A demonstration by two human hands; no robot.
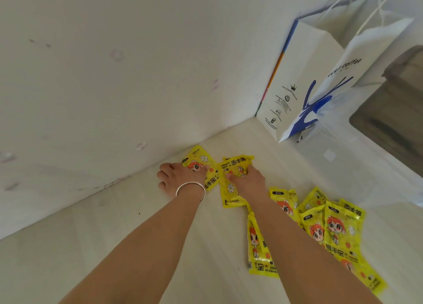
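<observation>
Several yellow hand-warmer packets (332,230) lie in a loose, overlapping heap at about four o'clock on the pale worktop (114,246), nearest the person. One of them pokes out from under the right forearm (283,235) (its cartoon figure and the words "HAND WARMER" face up). Both bare forearms reach across the worktop toward twelve o'clock, and a silver bangle (191,190) circles the left wrist.

Farther on, the right hand (248,177) has its grip closed on the nearer packet (231,189). Fingers and thumb curl into the foil at its middle, which puckers between them, while the rest of it lies flat on the worktop. Just beside it at ten o'clock lies the farther packet (201,158), close to the foot of the wall.

The left hand (180,176) rests over that packet's near-left corner with the thumb laid across the print. Its fingers are curled on the worktop at the nine o'clock side, and I cannot tell whether that grip actually holds the packet.

Beyond the hands, at about two o'clock, a white paper bag (304,86) with blue markings and coffee lettering stands upright beside the white wall (103,74).
</observation>
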